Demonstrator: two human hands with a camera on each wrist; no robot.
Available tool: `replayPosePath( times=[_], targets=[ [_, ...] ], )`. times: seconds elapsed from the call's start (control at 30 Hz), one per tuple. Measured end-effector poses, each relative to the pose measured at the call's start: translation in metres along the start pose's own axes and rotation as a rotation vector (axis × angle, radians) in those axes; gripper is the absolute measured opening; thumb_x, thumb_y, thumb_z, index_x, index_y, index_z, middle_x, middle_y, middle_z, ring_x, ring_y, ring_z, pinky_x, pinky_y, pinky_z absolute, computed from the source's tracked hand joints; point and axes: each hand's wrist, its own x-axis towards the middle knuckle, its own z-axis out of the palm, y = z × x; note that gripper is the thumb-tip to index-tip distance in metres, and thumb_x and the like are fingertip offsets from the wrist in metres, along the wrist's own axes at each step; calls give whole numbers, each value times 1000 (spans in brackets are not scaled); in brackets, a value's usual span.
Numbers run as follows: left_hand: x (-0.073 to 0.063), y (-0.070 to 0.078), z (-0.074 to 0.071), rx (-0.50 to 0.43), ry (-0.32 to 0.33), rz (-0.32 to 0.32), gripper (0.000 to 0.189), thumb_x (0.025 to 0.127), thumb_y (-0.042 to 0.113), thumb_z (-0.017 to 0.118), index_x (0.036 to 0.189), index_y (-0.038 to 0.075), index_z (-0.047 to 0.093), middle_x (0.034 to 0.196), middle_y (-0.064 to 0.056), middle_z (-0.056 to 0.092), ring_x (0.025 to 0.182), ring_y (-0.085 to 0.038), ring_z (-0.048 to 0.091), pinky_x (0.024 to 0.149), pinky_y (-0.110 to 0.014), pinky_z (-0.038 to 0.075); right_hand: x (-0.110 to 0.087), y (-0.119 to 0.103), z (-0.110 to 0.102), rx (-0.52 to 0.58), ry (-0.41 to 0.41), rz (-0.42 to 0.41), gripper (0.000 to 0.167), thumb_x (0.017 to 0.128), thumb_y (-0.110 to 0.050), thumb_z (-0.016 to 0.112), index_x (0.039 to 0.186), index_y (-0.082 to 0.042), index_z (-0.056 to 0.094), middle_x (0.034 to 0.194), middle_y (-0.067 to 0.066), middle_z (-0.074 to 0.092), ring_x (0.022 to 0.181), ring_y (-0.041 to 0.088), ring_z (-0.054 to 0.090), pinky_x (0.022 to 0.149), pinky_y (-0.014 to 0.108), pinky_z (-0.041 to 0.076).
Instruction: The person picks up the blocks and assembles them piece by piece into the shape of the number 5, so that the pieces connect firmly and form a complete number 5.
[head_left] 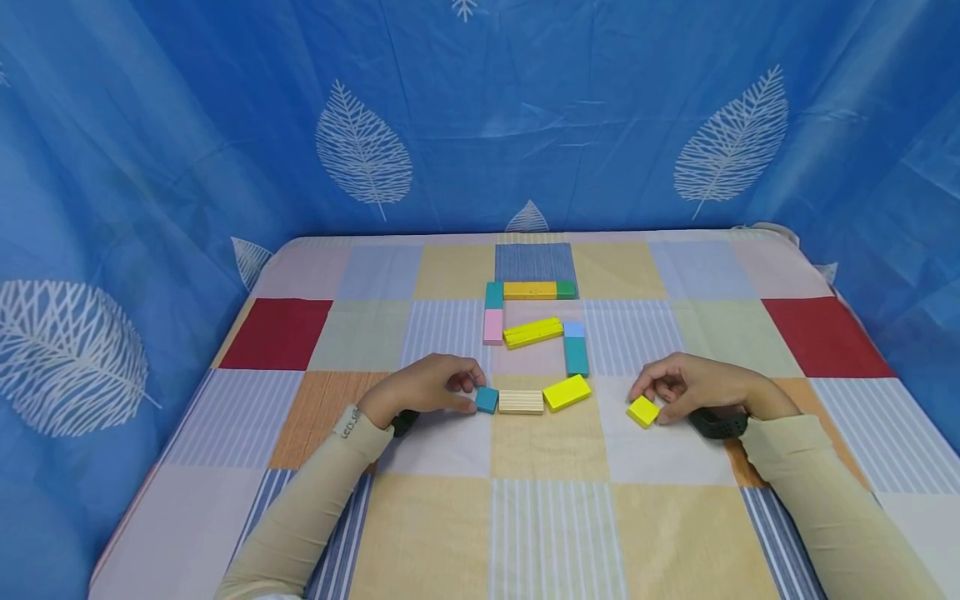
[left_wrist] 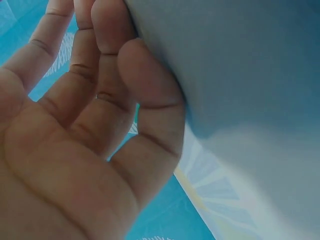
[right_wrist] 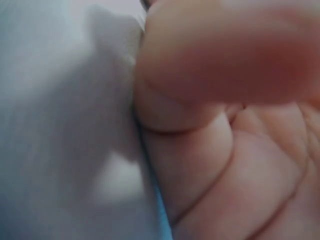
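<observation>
My left hand [head_left: 435,385] rests at the left end of a short row, with thumb and index fingertips at the edge of a small teal block [head_left: 487,400]. That block is out of sight in the left wrist view, where the hand [left_wrist: 85,125] shows relaxed fingers low to the cloth. Right of the teal block lie a ribbed cream block [head_left: 521,402] and a tilted yellow block [head_left: 567,392]. Farther right, my right hand [head_left: 693,387] pinches a small yellow block [head_left: 642,412] between thumb and index finger. The right wrist view shows only blurred, curled fingers [right_wrist: 200,100].
Behind the row, more blocks form an angular figure: teal [head_left: 494,295], orange-yellow [head_left: 529,291], green [head_left: 566,290], pink [head_left: 492,327], long yellow [head_left: 533,333], light blue [head_left: 573,329] and teal [head_left: 577,356]. A patchwork cloth [head_left: 551,533] covers the table. Blue curtains [head_left: 525,108] hang behind.
</observation>
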Motion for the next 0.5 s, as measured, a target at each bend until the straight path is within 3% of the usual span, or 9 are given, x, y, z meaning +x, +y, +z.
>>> replayPosePath(
  times=[0.5],
  targets=[
    [0, 7, 0, 11, 7, -62, 25, 96, 10, 83, 118, 10, 71, 94, 2, 61, 89, -15, 54, 81, -27, 47, 5, -5, 3, -19, 106, 54, 29, 91, 4, 81, 119, 5, 74, 87, 12, 62, 73, 21, 55, 63, 22, 46]
  ],
)
